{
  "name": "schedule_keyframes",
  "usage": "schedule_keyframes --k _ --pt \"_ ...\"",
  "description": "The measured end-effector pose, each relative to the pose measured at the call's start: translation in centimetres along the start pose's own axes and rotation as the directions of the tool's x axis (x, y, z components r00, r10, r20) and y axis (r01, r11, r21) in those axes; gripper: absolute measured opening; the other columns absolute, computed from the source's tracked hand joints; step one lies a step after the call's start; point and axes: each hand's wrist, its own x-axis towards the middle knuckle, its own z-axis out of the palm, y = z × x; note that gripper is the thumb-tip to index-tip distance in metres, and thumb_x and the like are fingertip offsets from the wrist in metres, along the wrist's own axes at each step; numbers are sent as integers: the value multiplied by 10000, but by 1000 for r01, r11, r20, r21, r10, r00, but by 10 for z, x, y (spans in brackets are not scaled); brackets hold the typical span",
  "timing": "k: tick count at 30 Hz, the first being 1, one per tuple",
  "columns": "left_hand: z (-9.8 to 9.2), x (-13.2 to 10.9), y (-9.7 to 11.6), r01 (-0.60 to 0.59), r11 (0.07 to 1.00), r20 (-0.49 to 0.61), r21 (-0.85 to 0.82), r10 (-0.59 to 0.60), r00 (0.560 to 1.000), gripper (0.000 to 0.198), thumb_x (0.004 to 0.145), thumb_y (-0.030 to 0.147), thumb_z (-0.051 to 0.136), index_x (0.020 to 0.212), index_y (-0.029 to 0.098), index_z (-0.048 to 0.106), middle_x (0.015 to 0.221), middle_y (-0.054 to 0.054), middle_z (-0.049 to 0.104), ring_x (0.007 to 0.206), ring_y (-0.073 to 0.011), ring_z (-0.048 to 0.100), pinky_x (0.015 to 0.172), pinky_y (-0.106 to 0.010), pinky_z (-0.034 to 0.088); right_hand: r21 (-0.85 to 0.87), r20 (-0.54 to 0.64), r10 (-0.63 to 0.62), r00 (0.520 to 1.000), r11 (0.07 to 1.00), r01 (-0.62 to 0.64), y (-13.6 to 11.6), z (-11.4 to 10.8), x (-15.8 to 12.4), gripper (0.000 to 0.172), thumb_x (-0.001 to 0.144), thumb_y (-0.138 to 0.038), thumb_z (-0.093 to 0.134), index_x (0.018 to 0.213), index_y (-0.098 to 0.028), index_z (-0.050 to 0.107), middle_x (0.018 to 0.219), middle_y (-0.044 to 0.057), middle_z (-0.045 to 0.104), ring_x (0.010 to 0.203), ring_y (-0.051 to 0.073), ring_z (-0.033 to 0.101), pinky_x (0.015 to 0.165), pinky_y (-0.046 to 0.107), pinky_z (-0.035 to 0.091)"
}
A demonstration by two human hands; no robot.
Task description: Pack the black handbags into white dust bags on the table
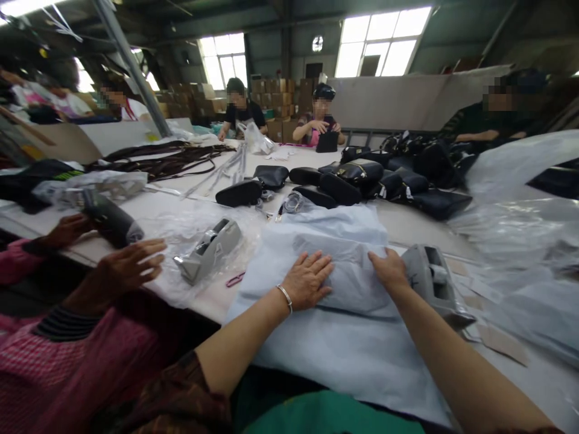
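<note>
A soft white fabric-like bag or sheet [362,343] lies in front of me on the table. A darker shape shows faintly through its upper layer, but what it is stays hidden. My left hand [307,280], with a bracelet at the wrist, rests flat on this layer with fingers stretched out. At the layer's right edge, my right hand [389,268] presses down with its thumb apart from the fingers, some of which are hidden. Close beside that hand stands a grey tape dispenser [429,280].
A second tape dispenser [210,250] sits on clear plastic at left, near a co-worker's hands [122,271] holding a dark bag [108,217]. Several black bags [344,181] and a coiled strap [296,204] lie ahead. Plastic sheeting [520,199] piles up at right. Brown straps [167,158] lie at far left.
</note>
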Motion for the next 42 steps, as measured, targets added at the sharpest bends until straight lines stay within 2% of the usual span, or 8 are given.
schedule_keyframes --k 5,13,23,29,33,35,40,42 --pt "-1 1 0 -9 1000 -1 8 9 1000 632 1000 546 456 1533 208 424 1630 -53 390 1519 -294 298 1236 -518 222 -53 -184 -147 972 989 139 -1 -8 -1 550 884 -336 527 1361 -74 599 1214 220 701 1132 345 657 981 438 485" --pt "2 4 -3 -13 999 -24 -45 12 1000 606 989 486 510 1519 198 458 1612 -78 416 1509 -314 322 1233 -525 215 -131 -102 -59 993 990 46 -4 -8 -11 492 940 -333 497 1357 -95 602 1172 204 723 1096 324 676 944 408 491" --pt "4 4 -5 -14 998 -47 -59 12 999 591 986 466 521 1511 199 476 1604 -72 427 1504 -316 333 1230 -533 237 -152 -234 -90 968 987 55 2 -39 -11 498 945 -318 504 1365 -57 567 1037 213 722 1006 334 672 902 430 488" --pt "4 5 -5 -17 997 -52 -73 13 999 577 988 461 522 1506 208 488 1597 -77 437 1501 -317 340 1234 -537 231 -225 -347 -366 863 926 302 -15 -59 -35 425 945 -302 489 1279 -77 625 1179 213 678 1101 321 626 955 439 489" --pt "3 7 -2 -11 995 -51 -103 6 999 592 975 455 548 1507 200 486 1590 -105 445 1500 -331 337 1230 -571 234 -105 -97 -769 632 639 762 -61 -36 -70 455 987 -414 496 1326 -136 620 1348 174 631 1266 278 565 1093 415 428" --pt "0 8 -3 -19 991 -61 -134 11 998 617 959 445 578 1517 205 471 1595 -113 435 1510 -331 319 1230 -573 239 -45 77 -829 554 553 832 -78 -15 -85 543 990 -467 494 1429 -152 551 1488 152 547 1390 278 474 1162 430 361" --pt "-10 -3 -30 -133 952 -91 -274 112 990 601 923 392 638 1486 232 506 1576 -114 462 1495 -304 361 1225 -526 299 -149 293 -731 616 601 785 -83 18 -96 745 985 -566 456 1579 -127 358 1647 142 327 1535 319 257 1240 514 184" --pt "-11 -12 -51 -85 942 -150 -325 37 988 553 929 400 630 1441 207 552 1536 -139 505 1450 -296 432 1205 -489 357 -195 318 -718 619 589 784 -80 18 -95 802 969 -592 471 1596 -116 319 1670 148 257 1549 331 216 1242 519 163"
